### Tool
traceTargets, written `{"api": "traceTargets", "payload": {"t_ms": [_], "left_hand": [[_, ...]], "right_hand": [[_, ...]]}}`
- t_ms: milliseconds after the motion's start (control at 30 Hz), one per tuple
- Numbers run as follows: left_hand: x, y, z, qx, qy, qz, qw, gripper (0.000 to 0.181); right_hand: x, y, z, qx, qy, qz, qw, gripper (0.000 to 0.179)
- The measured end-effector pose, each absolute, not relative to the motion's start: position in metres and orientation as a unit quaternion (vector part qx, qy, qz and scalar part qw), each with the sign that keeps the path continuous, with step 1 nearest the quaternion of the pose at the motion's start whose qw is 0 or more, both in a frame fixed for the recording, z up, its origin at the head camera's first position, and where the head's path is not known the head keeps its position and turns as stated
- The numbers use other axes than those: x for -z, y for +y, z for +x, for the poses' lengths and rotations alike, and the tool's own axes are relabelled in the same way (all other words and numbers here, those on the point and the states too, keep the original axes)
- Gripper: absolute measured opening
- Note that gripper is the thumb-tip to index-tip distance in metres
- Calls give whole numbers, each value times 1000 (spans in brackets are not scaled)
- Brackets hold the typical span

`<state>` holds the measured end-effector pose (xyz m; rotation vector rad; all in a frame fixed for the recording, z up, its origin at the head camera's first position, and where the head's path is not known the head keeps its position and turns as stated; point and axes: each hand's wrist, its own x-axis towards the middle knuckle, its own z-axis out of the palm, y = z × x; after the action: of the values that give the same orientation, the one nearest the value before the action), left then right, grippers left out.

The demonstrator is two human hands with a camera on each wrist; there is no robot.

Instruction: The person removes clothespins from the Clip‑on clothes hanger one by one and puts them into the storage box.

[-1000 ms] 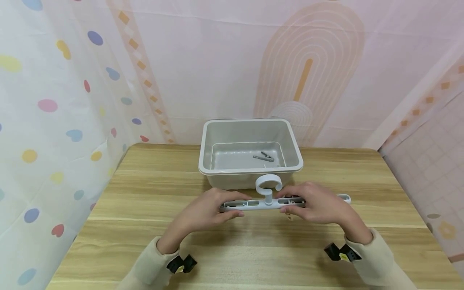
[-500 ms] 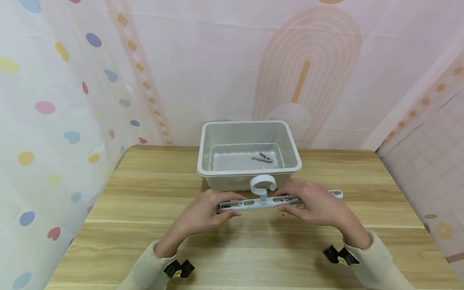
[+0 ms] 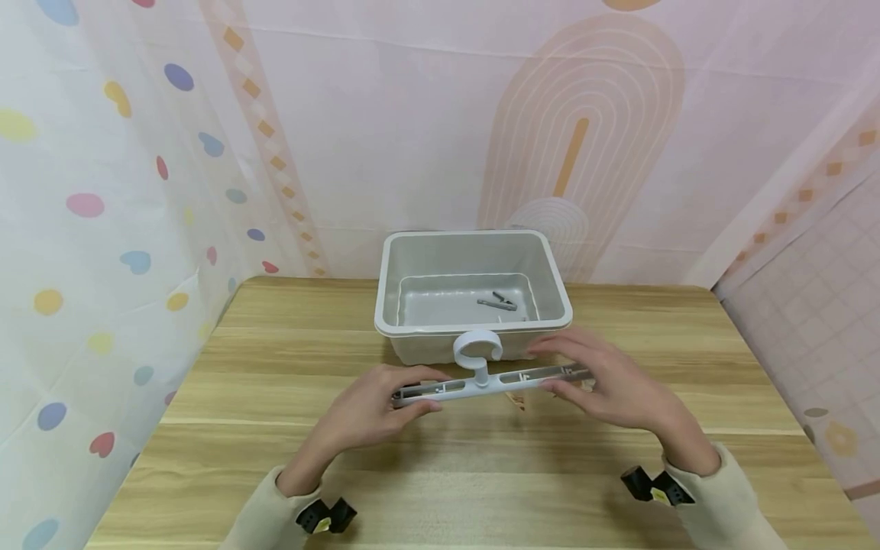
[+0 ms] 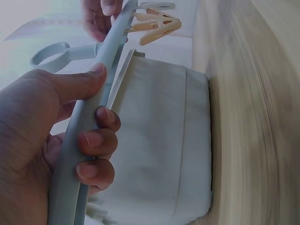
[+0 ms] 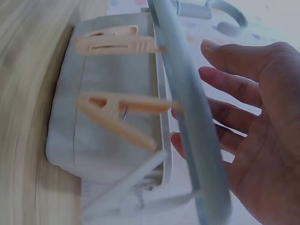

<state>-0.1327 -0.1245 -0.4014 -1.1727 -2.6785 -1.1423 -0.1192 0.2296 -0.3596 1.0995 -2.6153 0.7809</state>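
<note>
A pale grey plastic clip hanger point(image 3: 481, 386) with a round hook point(image 3: 460, 353) is held above the table, tilted with its right end higher. My left hand point(image 3: 360, 409) grips its left end, thumb on one side and curled fingers on the other. My right hand point(image 3: 619, 389) is at the right end, its fingers spread around the bar without a grip; the right wrist view shows fingertips behind the bar, contact unclear. From the bar hang a peach clothespin point(image 5: 117, 46), a second peach clothespin point(image 5: 150, 104) and a pale grey clothespin point(image 5: 124, 186).
Just behind the hanger stands a grey plastic bin point(image 3: 426, 347) with dark grey clothespins point(image 3: 496, 305) lying inside on its floor. The wooden table point(image 3: 440, 496) reaches back to a patterned curtain point(image 3: 399, 137).
The hanger has shifted left and its right end has tilted up. My right hand has loosened from the bar, with its fingers opening. My left hand has kept its grip while moving left.
</note>
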Motion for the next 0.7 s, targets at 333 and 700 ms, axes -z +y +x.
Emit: {"api": "traceTargets", "payload": {"t_ms": [333, 700], "left_hand": [[402, -141, -137, 390, -840, -377, 4, 31], [401, -151, -139, 401, -840, -364, 13, 28]], "right_hand": [[359, 244, -121, -317, -876, 343, 121, 63], [361, 258, -121, -391, -865, 297, 108, 69]]}}
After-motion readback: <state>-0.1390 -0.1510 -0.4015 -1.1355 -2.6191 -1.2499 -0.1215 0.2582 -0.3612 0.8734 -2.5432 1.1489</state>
